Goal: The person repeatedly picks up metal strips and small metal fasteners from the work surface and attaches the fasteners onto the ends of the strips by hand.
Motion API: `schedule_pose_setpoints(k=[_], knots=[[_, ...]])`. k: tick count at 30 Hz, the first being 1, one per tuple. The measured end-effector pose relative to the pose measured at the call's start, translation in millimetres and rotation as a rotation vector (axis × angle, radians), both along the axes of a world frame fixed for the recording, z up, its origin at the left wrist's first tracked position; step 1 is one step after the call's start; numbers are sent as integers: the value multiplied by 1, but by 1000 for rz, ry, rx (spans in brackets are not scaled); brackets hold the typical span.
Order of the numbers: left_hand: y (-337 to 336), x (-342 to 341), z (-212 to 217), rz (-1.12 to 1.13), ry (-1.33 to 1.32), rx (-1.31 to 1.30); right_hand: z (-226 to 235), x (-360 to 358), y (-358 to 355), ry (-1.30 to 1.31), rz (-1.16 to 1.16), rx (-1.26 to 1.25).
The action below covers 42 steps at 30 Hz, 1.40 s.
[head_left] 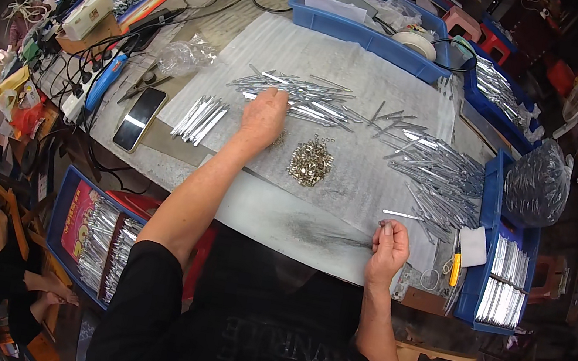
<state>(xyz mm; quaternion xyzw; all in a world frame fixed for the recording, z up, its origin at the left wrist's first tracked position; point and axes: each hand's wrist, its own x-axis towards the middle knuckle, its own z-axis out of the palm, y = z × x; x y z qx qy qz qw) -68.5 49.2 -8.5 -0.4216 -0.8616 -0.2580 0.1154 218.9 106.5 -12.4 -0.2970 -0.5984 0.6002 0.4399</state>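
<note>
My left hand [264,115] reaches into a loose pile of thin silvery metal strips [315,102]. Its fingers are curled, and what they hold, if anything, is hidden. Near the table's front edge, my right hand [389,249] is closed in a pinch; anything between its fingertips is too small to name. A single bright strip [402,214] lies just beyond it. Between the hands sits a heap of small brassy metal pieces [310,163]. Left of my left forearm, several strips [199,120] lie side by side. A larger heap of duller strips [439,174] spreads to the right.
Blue bins of strips stand at the right [482,239], far right [469,99] and lower left [59,221]. A blue tray [370,39] lines the back. A phone [139,121], pliers [144,86] and cables are at left; a yellow-handled tool [455,269] and white pad [473,247] at right.
</note>
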Motion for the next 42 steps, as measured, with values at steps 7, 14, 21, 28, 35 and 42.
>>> schedule_pose_setpoints(k=[7, 14, 21, 28, 35, 42], knots=[[-19, 26, 12, -88, -36, 107, -1, 2, 0, 3, -1, -12], [-60, 80, 27, -225, -18, 290, -1, 1, -2, -60, 31, 2], [-90, 121, 18, -335, -27, 341, 13, -16, -15, -193, 162, 56], [-101, 148, 8, -418, -144, 363, 18, -34, -29, 94, 284, -361], [-96, 158, 9, -425, -331, 428, 15, -36, -35, 73, 370, -385], [-91, 153, 7, -418, -499, 413, 17, -43, -41, -55, 468, -288]])
